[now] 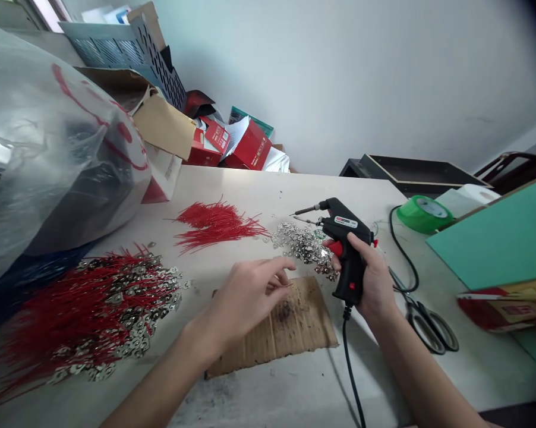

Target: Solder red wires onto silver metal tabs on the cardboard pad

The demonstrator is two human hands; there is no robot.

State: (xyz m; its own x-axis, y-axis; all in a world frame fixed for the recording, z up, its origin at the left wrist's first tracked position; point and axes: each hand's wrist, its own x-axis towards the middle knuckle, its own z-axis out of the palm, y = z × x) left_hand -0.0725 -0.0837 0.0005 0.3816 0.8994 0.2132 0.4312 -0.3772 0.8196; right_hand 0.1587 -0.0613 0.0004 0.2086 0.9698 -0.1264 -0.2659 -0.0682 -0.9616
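My right hand (372,276) is wrapped round the grip of a black soldering gun (350,255), whose tip points left over a pile of small metal tabs (301,242). Above a scorched piece of corrugated cardboard (295,327), my left hand (259,288) has its thumb and fingertips pinched together; what they hold, if anything, is too small to make out. Behind it lies a bundle of red wires (218,223). At the left is a large heap of red wires with metal tabs (94,315) on their ends.
Scissors (431,327) and a green tape roll (423,214) lie at the right, near a black cable (404,246). A plastic bag (63,148) bulges at the left. Red boxes (250,145) stand by the wall. The gun's cord runs down to the front edge.
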